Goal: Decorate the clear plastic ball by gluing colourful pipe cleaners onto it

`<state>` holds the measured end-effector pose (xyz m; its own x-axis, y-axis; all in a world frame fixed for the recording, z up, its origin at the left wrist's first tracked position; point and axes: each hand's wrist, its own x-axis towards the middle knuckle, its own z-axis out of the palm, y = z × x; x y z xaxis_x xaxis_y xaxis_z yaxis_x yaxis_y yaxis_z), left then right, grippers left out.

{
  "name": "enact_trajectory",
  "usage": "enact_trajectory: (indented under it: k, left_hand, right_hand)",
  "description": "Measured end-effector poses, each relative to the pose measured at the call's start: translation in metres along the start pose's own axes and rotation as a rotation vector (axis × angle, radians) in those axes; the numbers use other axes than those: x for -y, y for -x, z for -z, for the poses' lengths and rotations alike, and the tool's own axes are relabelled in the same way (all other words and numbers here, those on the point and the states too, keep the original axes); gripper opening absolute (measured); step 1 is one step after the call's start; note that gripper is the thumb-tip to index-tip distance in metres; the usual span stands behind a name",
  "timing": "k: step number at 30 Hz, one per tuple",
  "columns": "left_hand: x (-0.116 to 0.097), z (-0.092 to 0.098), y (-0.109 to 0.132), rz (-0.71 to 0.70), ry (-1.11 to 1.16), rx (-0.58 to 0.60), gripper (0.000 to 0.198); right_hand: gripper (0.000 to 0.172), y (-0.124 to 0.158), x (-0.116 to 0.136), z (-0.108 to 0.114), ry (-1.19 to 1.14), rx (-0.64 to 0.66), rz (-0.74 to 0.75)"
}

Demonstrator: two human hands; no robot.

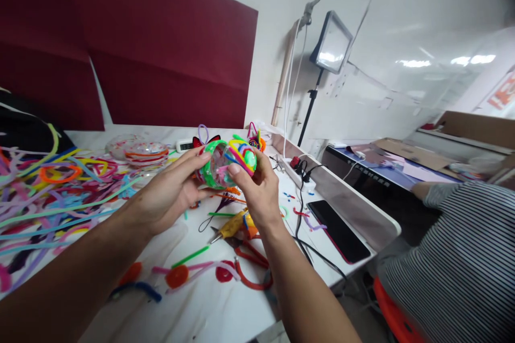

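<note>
Both my hands hold up a clear plastic ball (219, 166) above the white table (225, 311). A green pipe cleaner rings the ball, and coloured pipe cleaners are bunched at its right side. My left hand (171, 193) grips the ball from the left with fingers and thumb closed on it. My right hand (257, 187) pinches the coloured bunch (243, 156) on the ball's right side. A yellow glue gun (235, 225) lies on the table just below my hands.
A big heap of loose coloured pipe cleaners (48, 198) covers the left of the table. Clear half shells (140, 151) sit behind it. A black phone (338, 230) and cables lie at the right edge. A person in a striped shirt (454, 262) sits at the right.
</note>
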<state>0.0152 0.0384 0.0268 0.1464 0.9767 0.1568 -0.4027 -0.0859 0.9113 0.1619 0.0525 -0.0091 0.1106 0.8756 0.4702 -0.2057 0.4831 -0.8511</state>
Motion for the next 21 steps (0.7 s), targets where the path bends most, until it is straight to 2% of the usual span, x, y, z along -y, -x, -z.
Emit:
enact_trajectory:
  k: [7, 10, 17, 21]
  left_hand:
    - [-0.0006, -0.0001, 0.0016, -0.021, -0.031, -0.027, 0.017]
    - [-0.0002, -0.0024, 0.0016, -0.029, -0.054, -0.026, 0.017]
    - [0.0012, -0.0051, 0.0017, -0.019, -0.065, -0.117, 0.03]
    - [0.0024, -0.0048, 0.0026, -0.012, -0.089, -0.111, 0.035]
  right_hand:
    - [0.068, 0.0004, -0.0012, -0.0004, 0.18, -0.024, 0.025]
    - [0.068, 0.0013, 0.0003, -0.0007, 0.19, -0.022, 0.027]
    - [0.068, 0.0023, 0.0013, -0.0012, 0.189, -0.01, 0.024]
    - [0.065, 0.0026, 0.001, -0.0013, 0.191, 0.003, 0.023]
